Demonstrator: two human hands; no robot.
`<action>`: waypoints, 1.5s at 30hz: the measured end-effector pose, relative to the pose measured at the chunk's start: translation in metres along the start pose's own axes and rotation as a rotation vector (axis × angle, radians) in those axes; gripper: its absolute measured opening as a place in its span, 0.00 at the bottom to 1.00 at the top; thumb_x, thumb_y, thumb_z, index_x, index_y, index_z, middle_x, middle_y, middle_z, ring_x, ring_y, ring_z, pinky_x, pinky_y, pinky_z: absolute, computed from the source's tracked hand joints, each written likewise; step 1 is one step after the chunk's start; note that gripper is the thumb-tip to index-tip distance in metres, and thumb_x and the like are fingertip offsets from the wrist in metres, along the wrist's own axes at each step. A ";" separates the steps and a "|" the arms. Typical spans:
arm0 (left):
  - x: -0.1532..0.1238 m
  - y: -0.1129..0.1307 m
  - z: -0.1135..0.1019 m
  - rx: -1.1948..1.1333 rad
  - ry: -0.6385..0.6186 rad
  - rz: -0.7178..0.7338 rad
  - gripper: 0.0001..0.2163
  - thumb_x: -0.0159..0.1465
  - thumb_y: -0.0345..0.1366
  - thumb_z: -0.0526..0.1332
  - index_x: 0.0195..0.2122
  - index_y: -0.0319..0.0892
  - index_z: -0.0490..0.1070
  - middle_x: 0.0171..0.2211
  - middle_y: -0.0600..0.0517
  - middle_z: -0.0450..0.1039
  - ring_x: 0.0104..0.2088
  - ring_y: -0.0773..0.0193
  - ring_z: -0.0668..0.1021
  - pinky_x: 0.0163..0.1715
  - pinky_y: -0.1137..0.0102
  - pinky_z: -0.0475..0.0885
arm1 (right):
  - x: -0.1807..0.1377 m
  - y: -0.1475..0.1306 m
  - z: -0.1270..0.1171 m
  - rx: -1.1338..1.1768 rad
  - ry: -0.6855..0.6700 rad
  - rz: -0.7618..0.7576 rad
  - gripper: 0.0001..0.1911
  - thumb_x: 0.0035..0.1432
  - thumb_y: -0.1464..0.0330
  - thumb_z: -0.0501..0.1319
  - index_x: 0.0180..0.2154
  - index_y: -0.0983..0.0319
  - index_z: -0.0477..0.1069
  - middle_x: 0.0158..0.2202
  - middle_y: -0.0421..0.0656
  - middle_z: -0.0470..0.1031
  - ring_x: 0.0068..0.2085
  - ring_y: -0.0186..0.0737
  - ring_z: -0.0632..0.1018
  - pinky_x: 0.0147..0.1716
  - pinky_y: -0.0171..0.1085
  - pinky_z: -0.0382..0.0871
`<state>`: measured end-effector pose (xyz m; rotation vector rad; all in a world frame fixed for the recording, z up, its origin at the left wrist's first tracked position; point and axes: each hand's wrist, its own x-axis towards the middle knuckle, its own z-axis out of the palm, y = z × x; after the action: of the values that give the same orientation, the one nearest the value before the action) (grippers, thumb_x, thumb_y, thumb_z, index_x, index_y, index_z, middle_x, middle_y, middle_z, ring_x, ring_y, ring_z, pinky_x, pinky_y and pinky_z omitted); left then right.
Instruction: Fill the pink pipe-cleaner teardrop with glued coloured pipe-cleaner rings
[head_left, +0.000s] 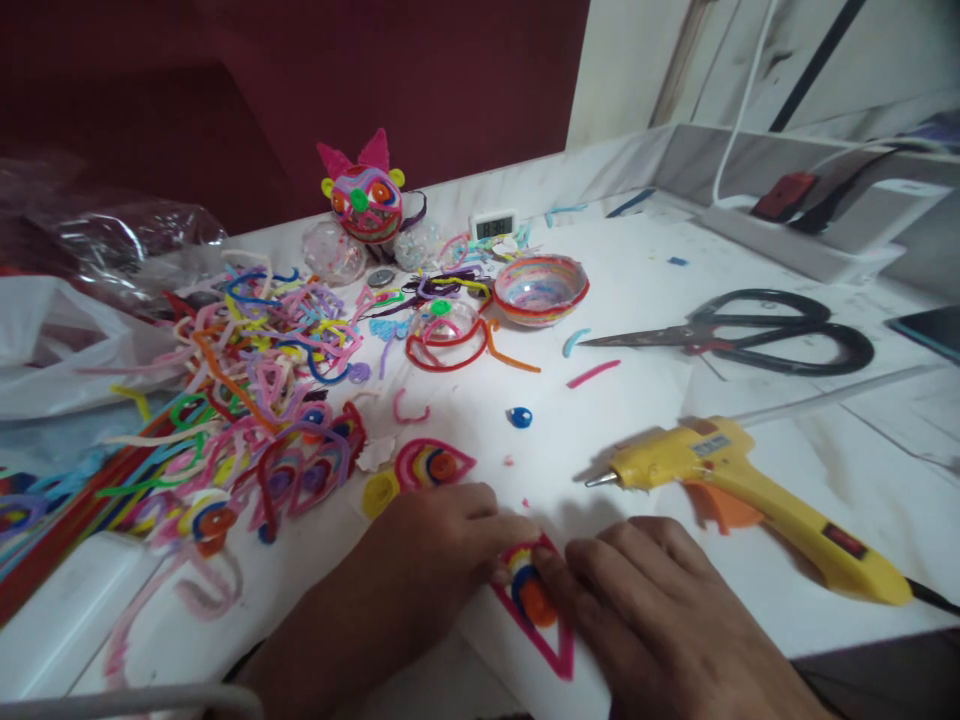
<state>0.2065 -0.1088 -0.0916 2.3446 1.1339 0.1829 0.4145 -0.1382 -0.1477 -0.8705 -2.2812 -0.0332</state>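
Note:
An eye-shaped pipe-cleaner piece [535, 595], pink-edged with yellow, white, blue and orange curves inside, lies at the table's front. My left hand [439, 545] is closed at its upper left edge, fingertips pressing it. My right hand [652, 610] grips it from the right, index finger lying on the coloured curves. The undersides of both hands are hidden. Beyond my left hand rests a similar pink-edged eye [433, 464], beside a yellow coil [379, 493]. A small blue coil [519, 416] sits further back.
A yellow glue gun [742, 490] and black-handled scissors [735, 333] lie at right. Tangled pipe cleaners [262, 340] cover the left side. Behind stand a decorated ball with pink ears [367, 200], a colourful bowl [541, 290] and a small digital clock [493, 226].

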 end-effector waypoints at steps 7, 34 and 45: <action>0.000 0.001 -0.001 0.021 -0.009 0.000 0.11 0.68 0.27 0.58 0.46 0.48 0.75 0.34 0.54 0.73 0.32 0.68 0.75 0.32 0.75 0.66 | -0.002 0.003 -0.001 -0.008 -0.003 -0.007 0.13 0.67 0.76 0.50 0.41 0.64 0.73 0.28 0.40 0.70 0.29 0.38 0.66 0.31 0.43 0.54; -0.002 -0.002 0.004 0.155 0.023 0.043 0.09 0.70 0.31 0.56 0.40 0.46 0.76 0.29 0.56 0.69 0.27 0.70 0.70 0.25 0.74 0.59 | 0.014 0.010 -0.027 -0.019 -0.216 -0.085 0.16 0.68 0.75 0.47 0.45 0.65 0.73 0.32 0.41 0.73 0.32 0.38 0.70 0.34 0.41 0.56; 0.001 0.002 0.004 0.055 0.075 -0.064 0.08 0.63 0.22 0.57 0.37 0.41 0.72 0.32 0.55 0.72 0.33 0.66 0.75 0.34 0.72 0.66 | 0.009 0.001 -0.009 -0.006 -0.040 -0.016 0.22 0.72 0.69 0.42 0.41 0.65 0.73 0.29 0.41 0.69 0.31 0.40 0.63 0.33 0.43 0.52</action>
<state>0.2098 -0.1105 -0.0947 2.3627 1.2636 0.2211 0.4160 -0.1344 -0.1353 -0.8627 -2.3260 -0.0300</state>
